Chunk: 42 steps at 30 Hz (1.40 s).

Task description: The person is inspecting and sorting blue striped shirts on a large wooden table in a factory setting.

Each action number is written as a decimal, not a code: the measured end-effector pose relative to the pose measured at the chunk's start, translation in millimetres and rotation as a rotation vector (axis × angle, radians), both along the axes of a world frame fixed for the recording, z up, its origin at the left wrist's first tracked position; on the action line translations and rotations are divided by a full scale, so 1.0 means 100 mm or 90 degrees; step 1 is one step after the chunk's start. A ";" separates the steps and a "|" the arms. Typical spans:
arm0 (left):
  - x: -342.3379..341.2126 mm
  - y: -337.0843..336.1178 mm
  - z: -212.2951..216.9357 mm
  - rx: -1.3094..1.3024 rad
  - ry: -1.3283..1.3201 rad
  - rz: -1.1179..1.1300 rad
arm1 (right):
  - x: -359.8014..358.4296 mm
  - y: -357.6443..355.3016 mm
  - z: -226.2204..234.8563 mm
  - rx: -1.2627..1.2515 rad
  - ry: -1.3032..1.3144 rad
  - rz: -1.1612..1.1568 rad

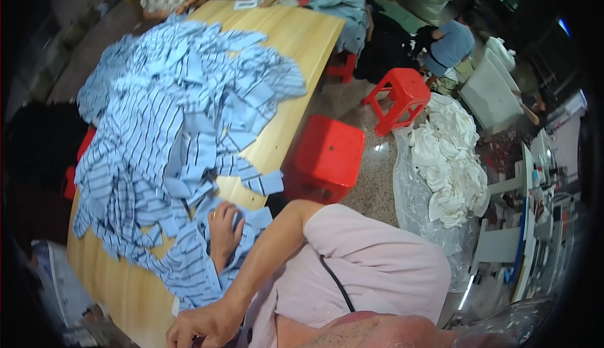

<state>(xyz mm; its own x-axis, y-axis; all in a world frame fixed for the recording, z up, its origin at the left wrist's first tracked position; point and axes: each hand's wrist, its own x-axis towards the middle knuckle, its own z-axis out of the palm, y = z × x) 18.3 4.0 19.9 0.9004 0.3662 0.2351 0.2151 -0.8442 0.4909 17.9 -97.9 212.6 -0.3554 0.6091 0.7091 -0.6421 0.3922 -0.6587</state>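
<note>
A heap of blue striped fabric [145, 134] covered most of the wooden surface [116, 288], spilling past its left edge and leaving bare strips along the right edge and at the near end. Plain light-blue pieces [242, 139] were mixed into it. The left hand [224, 230], a ring on one finger, rested on the heap's near part, towards the surface's right edge, with fingers partly bent; whether they gripped the cloth could not be told. The right hand [202, 326] was by the near end of the surface, its fingers loosely curled and partly cut off by the view, so what it held, if anything, could not be told. The right forearm crossed in front of the left one. A red stool [330, 153] stood just beside the right edge; farther right, white cloth [450, 159] lay on clear plastic sheeting [450, 241] on the floor.
</note>
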 end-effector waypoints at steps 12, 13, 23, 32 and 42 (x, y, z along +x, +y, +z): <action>-0.29 0.24 -0.24 0.212 0.111 -0.008 | 0.41 0.40 -0.11 -0.216 0.054 -0.165; -0.36 0.26 -0.30 0.214 0.112 -0.005 | 0.44 0.46 -0.15 -0.235 0.014 -0.187; -0.49 0.15 0.01 0.342 0.054 0.063 | 0.68 0.74 -0.35 -0.233 0.021 -0.331; -0.57 0.09 0.92 0.038 0.206 0.089 | 0.93 0.86 -0.34 -0.244 0.007 -0.389; -2.76 0.29 1.88 -0.161 -0.070 0.370 | 1.48 1.63 -1.03 -0.379 0.056 -0.617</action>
